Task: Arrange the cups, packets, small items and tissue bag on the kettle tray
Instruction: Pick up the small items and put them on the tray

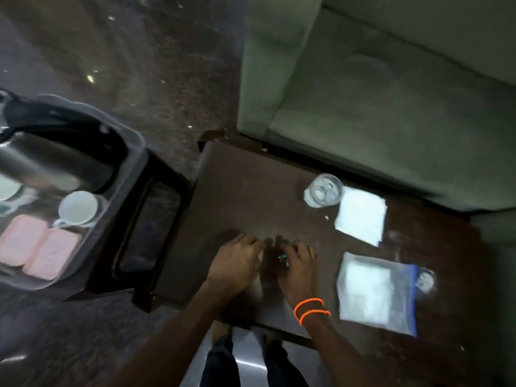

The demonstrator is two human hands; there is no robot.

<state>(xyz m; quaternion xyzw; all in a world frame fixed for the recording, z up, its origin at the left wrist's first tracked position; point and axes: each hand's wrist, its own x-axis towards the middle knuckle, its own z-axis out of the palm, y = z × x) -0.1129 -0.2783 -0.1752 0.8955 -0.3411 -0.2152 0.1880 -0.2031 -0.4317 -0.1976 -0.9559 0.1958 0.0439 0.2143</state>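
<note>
Fingers [252,243] of our left hand [236,263] lie curled, tips down on the dark counter [251,196]; we cannot tell whether they hold anything. Our right hand [297,268] sits just beside it at 3 o'clock, fingers bent over a small blue-tipped item [283,258]; motion blur keeps us from telling whether it is pinched or only touched. Two orange bands [310,308] circle the right wrist.

At 3 o'clock from the hands, the tissue bag [377,291], clear with a blue zip edge, lies flat on the counter. At 1 o'clock, a white folded tissue [360,219] lies flat, a drinking glass [324,191] touching its far corner.

At 9 o'clock, well apart, the kettle tray [131,174], clear plastic, rests on a separate dark stand [150,227]. It carries a steel kettle [53,160] at the far side, a white cup [78,208] near the middle, a second cup [8,188] cut by the frame edge, and two pink packets [39,250] side by side at the near end.

A green sofa [391,93] lies at 12 to 2 o'clock beyond the counter.
</note>
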